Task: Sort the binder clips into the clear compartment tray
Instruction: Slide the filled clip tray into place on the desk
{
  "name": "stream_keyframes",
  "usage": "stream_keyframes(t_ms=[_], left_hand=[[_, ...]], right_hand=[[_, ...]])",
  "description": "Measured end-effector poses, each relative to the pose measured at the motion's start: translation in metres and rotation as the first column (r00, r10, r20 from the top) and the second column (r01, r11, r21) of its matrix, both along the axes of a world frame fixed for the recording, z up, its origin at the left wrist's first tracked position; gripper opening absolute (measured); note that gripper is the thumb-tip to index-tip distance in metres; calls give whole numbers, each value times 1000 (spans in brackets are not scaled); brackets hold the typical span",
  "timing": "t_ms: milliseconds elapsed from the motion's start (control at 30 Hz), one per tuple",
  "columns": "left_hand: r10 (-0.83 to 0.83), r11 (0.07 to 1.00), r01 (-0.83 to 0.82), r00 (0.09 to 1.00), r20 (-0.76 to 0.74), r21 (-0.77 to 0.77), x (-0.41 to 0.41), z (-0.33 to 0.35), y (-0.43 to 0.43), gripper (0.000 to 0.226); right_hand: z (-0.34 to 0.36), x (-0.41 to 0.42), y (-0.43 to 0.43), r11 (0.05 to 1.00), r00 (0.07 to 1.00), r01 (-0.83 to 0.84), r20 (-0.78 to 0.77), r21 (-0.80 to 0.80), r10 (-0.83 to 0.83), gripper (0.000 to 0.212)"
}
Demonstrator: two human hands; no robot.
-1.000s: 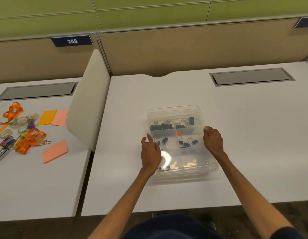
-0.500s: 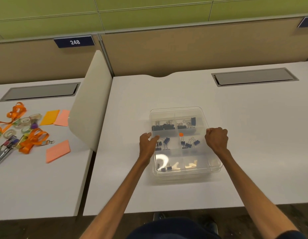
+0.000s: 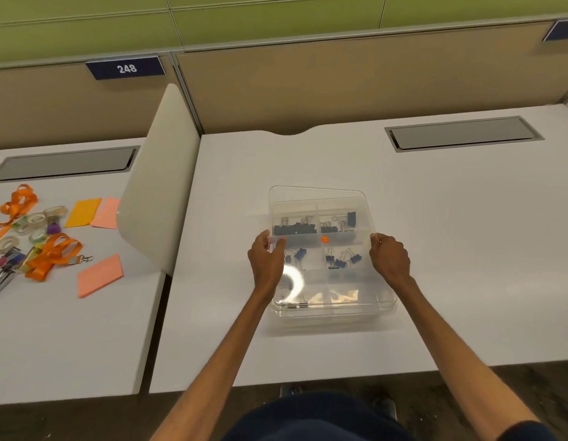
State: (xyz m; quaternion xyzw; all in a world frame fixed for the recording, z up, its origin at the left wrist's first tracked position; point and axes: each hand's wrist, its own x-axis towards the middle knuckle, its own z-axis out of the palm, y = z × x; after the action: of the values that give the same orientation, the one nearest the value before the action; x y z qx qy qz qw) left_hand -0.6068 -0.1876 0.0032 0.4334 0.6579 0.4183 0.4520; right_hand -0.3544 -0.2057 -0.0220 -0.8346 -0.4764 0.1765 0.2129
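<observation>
A clear compartment tray (image 3: 387,308) sits mid-desk under a clear lid (image 3: 317,194). Black binder clips (image 3: 294,229) fill its far left compartment. More clips lie in the far right one, and small blue clips (image 3: 341,261) are in the middle row. A small orange dot (image 3: 324,239) shows near the centre. My left hand (image 3: 265,262) grips the lid's left edge and my right hand (image 3: 389,257) grips its right edge. The lid looks slightly tilted over the tray. Glare hides part of the near compartments.
A white divider panel (image 3: 158,192) stands left of the tray. Beyond it, the neighbouring desk holds orange lanyards (image 3: 50,256), tape rolls (image 3: 34,219) and orange sticky notes (image 3: 100,275). A grey cable hatch (image 3: 464,133) lies at the back right.
Both hands went from resting flat beside the tray to closing on the lid's side edges. The lid now sits skewed and slightly raised over the tray.
</observation>
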Motion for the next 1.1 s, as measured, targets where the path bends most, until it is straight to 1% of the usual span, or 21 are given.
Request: stream_keyframes(t_ms=[67,133,233,300,400,467,533,667,800,867,1000,1100], left_hand=[[-38,999,38,987,-154,-1,-2,-3,-1,49],[-99,995,95,949,-299,-27,-2,-8,-8,51],[-130,990,140,891,-436,-10,2,-14,-18,53],[-124,990,139,862,-491,-6,4,-15,-22,55],[-144,989,139,870,-471,-45,4,-16,-29,56],[-172,984,131,887,-429,-123,4,-18,-34,56],[-187,979,128,875,-446,-159,4,-23,-38,53],[-185,982,136,838,-513,-132,5,-27,-41,44],[-150,988,112,847,-510,-104,5,-27,-42,42],[-137,990,107,852,-505,-89,5,-28,-43,41],[-111,994,94,858,-501,-59,4,-33,-43,41],[-84,996,69,882,-464,-49,5,-36,-43,39]], right_hand=[[1,-1,-1,1000,1000,-8,2,6,8,43],[1,0,-3,1000,1000,-21,3,6,21,42],[2,5,-8,998,998,-60,-23,16,60,41],[3,6,-11,996,994,-80,-73,31,82,42],[1,7,-18,994,988,-94,-121,49,100,45],[0,5,-23,994,984,-99,-144,50,105,47],[-2,3,-27,995,983,-80,-159,52,87,50],[0,-2,-31,999,992,-16,-127,40,21,55],[0,-5,-39,998,994,7,-113,-68,-15,54],[-4,-8,-51,996,994,17,-106,-87,-26,52],[-8,-13,-65,999,992,38,-118,-30,-41,54],[-8,-14,-65,998,990,62,-129,26,-58,55]])
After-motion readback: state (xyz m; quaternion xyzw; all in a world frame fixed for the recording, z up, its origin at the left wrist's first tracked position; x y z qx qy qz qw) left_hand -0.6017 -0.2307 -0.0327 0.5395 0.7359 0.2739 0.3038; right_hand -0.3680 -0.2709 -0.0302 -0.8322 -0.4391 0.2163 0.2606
